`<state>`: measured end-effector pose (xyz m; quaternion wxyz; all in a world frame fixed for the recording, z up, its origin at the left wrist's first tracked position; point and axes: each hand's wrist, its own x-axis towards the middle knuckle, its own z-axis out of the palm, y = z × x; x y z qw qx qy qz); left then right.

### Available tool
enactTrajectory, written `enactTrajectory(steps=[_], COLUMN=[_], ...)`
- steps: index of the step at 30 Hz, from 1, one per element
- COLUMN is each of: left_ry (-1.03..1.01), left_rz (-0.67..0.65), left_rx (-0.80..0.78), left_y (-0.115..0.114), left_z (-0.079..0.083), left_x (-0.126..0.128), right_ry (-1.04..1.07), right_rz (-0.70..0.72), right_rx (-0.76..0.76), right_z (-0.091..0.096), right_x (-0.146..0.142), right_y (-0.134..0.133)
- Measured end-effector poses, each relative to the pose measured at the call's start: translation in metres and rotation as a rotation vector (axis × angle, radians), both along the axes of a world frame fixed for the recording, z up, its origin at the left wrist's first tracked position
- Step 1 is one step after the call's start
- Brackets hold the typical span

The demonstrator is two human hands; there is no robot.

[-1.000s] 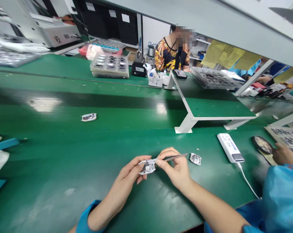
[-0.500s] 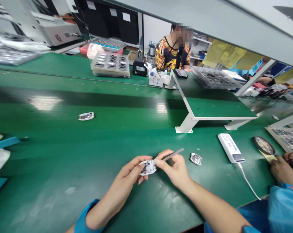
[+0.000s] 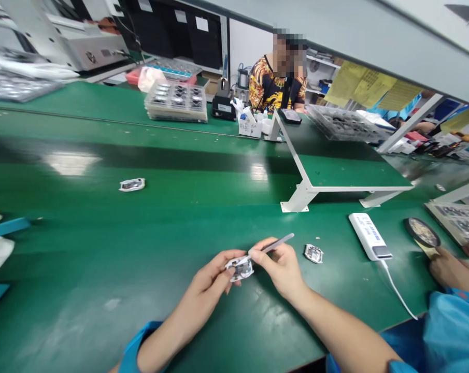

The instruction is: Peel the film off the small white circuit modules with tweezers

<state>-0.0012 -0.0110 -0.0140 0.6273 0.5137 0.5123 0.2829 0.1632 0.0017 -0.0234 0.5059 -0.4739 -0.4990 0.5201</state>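
My left hand (image 3: pixel 211 274) pinches a small white-wrapped electronic part (image 3: pixel 239 269) between thumb and fingers, low over the green mat. My right hand (image 3: pixel 278 268) is right beside it, holding slim metal tweezers (image 3: pixel 275 244), and their hidden tip meets the part's edge. A similar small part (image 3: pixel 314 253) lies on the mat just right of my right hand. Another one (image 3: pixel 132 185) lies farther out, beyond both hands.
A white power bank (image 3: pixel 369 237) with a white cable sits to the right. Beyond it are a co-worker's hand (image 3: pixel 452 272) and a dark round dish (image 3: pixel 422 232). A raised green shelf (image 3: pixel 343 171) stands across the bench, and a stacked parts tray (image 3: pixel 175 102) lies farther back.
The held part has shifted slightly right and now sits lower in my left hand. The tweezers stay against it. The co-worker's hand has moved, and the view has tilted slightly.
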Motion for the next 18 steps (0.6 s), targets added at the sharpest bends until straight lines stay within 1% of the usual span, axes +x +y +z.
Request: enactTrajectory(steps=[6, 11, 18], left_ry=[0.029, 0.030, 0.024], left_rz=[-0.035, -0.081, -0.086], left_rx=[0.006, 0.044, 0.017], left_y=[0.0017, 0.0035, 0.0032], left_z=[0.0006, 0.0008, 0.0033], left_x=[-0.0024, -0.0040, -0.0064], right_ry=[0.049, 0.013, 0.004], right_rz=[-0.001, 0.010, 0.008], right_rx=[0.015, 0.016, 0.011], right_z=[0.0008, 0.0018, 0.0020], right_x=[-0.0003, 0.0005, 0.0009], right_y=[0.0005, 0.0009, 0.0006])
